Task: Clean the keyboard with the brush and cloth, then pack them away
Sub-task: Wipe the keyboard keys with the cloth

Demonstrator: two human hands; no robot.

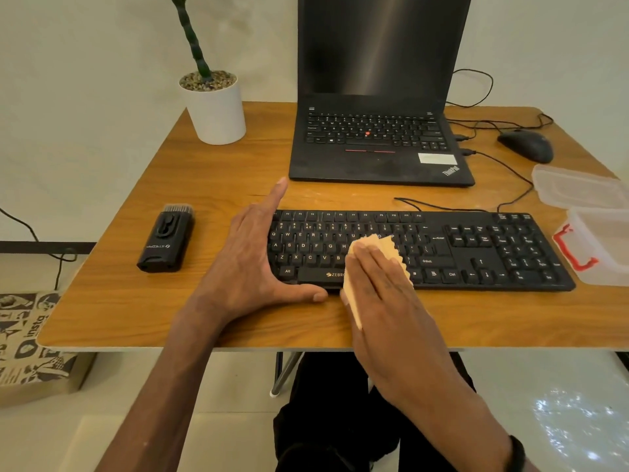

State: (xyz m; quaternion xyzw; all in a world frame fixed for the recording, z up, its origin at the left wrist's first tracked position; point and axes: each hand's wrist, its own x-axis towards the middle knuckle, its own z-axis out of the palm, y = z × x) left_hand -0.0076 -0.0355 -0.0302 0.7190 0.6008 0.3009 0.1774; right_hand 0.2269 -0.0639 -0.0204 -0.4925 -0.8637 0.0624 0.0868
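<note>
Right hand (377,284) flat, pressing cloth (374,247) on keyboard (476,247), left hand (252,260) flat bracing beside it; brush (166,240) lies well left, packing left.

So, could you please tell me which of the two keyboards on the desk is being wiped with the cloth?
The separate black keyboard nearest the person, under the cloth and right hand; the laptop keyboard behind lies untouched.
</note>
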